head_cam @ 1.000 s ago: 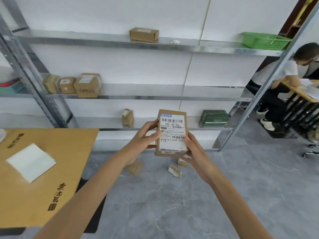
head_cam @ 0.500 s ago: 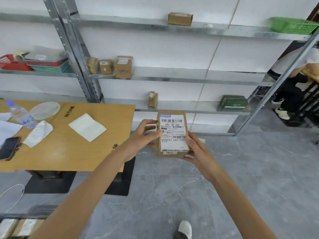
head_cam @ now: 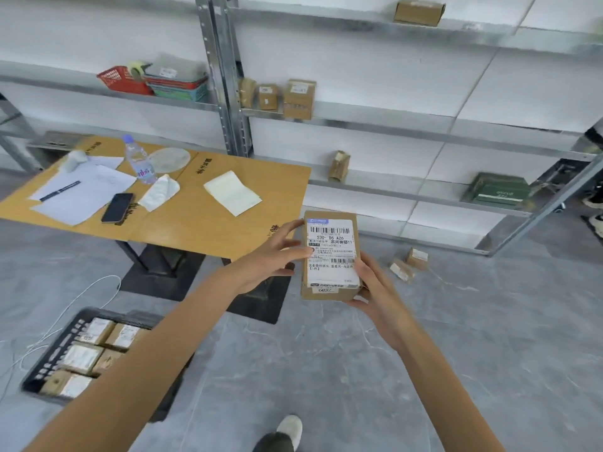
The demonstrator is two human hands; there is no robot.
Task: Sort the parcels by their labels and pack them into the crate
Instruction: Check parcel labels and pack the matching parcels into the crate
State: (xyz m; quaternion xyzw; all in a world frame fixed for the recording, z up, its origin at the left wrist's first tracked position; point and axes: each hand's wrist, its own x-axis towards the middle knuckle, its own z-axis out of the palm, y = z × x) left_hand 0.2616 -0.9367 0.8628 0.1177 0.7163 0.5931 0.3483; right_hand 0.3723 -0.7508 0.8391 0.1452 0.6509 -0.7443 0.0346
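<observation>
Camera has swung left since half a second ago, so I now see the crate (head_cam: 70, 324) at 7 o'clock and more of the tabletop (head_cam: 195, 230). The grip is unchanged. Both hands hold the parcel (head_cam: 331, 256) in the air, just right of centre, with its label facing me. The left hand (head_cam: 270, 259) pinches the parcel's 9 o'clock edge, fingertips on the label and thumb under. The right hand (head_cam: 378, 291) cups its 5 o'clock corner, fingers curled behind. The parcel is clear of the tabletop edge and well apart from the crate.

The crate sits on the floor, partly hidden by my left forearm, with the packed parcels (head_cam: 83, 357) in rows, labels up. Two small boxes (head_cam: 408, 265) lie on the floor at 3 o'clock of the parcel. Three shelf boxes (head_cam: 298, 99) stand at 12 o'clock, and a green box (head_cam: 499, 190) is on the lower shelf at 2 o'clock. On the tabletop at 10 o'clock are a phone (head_cam: 117, 207), a bottle (head_cam: 139, 161) and papers (head_cam: 81, 194).
</observation>
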